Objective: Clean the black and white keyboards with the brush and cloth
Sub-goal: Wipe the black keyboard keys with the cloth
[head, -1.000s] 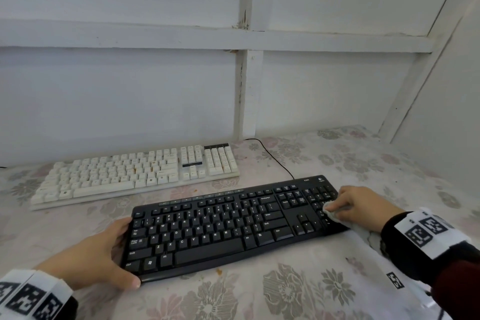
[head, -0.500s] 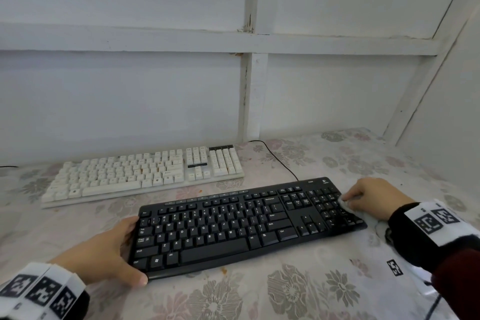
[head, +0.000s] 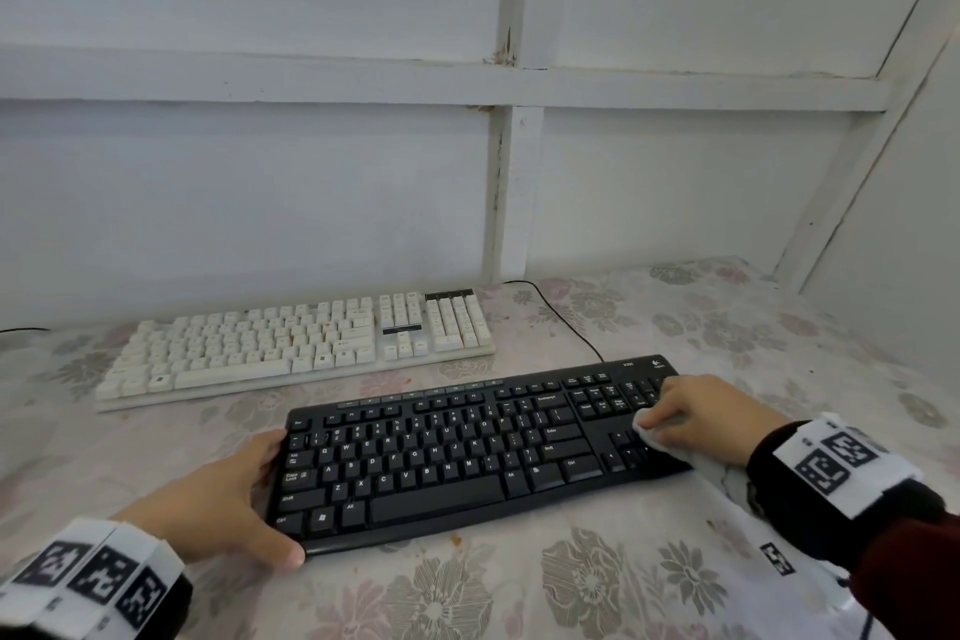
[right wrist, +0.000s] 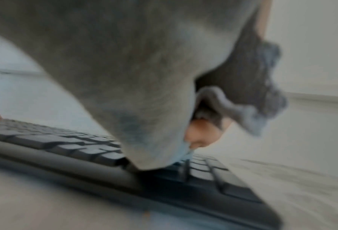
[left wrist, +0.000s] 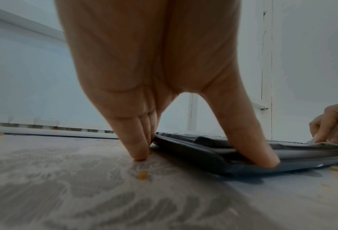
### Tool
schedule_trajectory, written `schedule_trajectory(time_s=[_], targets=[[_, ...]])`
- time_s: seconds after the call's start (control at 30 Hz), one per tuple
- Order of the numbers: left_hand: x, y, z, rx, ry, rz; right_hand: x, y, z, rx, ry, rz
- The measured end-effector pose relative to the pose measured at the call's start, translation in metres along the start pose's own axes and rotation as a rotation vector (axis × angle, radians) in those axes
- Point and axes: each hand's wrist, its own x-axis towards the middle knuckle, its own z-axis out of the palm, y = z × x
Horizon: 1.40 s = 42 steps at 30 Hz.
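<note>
The right hand (head: 698, 418), fingers curled, grips a bunched white cloth (head: 655, 436) and presses it onto the number-pad end of the flat black plastic keyboard (head: 467, 452). In the right wrist view the cloth (right wrist: 124, 77) fills most of the blurred frame, its lowest fold touching the keys of the black keyboard (right wrist: 85, 149), with one fingertip (right wrist: 199, 133) showing beneath the fabric. A loose tail of cloth trails off the keyboard's right edge toward the wrist.

The left hand (head: 218, 499) is spread against the opposite, left end of the black keyboard: the thumb lies along the front corner, the straight fingers rest at the left edge. In the left wrist view the fingers (left wrist: 132, 137) are pressed together with tips on the tablecloth beside the keyboard (left wrist: 223, 155), and the thumb presses its near rim.

The keyboard lies slightly askew on a pale floral tablecloth (head: 571, 587), just in front of a cream-white keyboard (head: 296, 343) that sits apart from it, nearer the white panelled wall (head: 260, 198). A thin black cable (head: 561, 317) runs from the black keyboard toward the wall. Small orange crumbs (left wrist: 142, 175) dot the tablecloth near the left hand.
</note>
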Motion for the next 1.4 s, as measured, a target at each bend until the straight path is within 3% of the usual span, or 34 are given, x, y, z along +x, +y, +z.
schedule_trajectory(time_s=[0.2, 0.53, 0.67, 0.8, 0.9, 1.23, 1.4], targets=[[0.0, -0.002, 0.0, 0.013, 0.013, -0.015, -0.002, 0.017, -0.003, 0.053, -0.006, 0.002], [0.0, 0.001, 0.001, -0.011, -0.001, 0.002, -0.015, 0.065, -0.02, -0.031, 0.035, 0.227], [0.0, 0.0, 0.001, -0.005, 0.003, 0.002, -0.012, 0.026, -0.02, 0.058, 0.128, 0.114], [0.0, -0.001, 0.001, 0.016, 0.008, -0.011, 0.001, -0.029, -0.004, 0.039, 0.02, -0.107], [0.0, -0.003, 0.001, 0.013, 0.021, -0.012, 0.005, -0.043, 0.007, -0.003, -0.034, -0.123], [0.001, -0.005, 0.0, 0.005, 0.012, -0.006, -0.011, 0.025, -0.005, 0.005, 0.007, 0.078], [0.001, -0.002, 0.001, -0.003, 0.003, -0.018, -0.011, 0.041, -0.01, 0.018, 0.011, 0.105]])
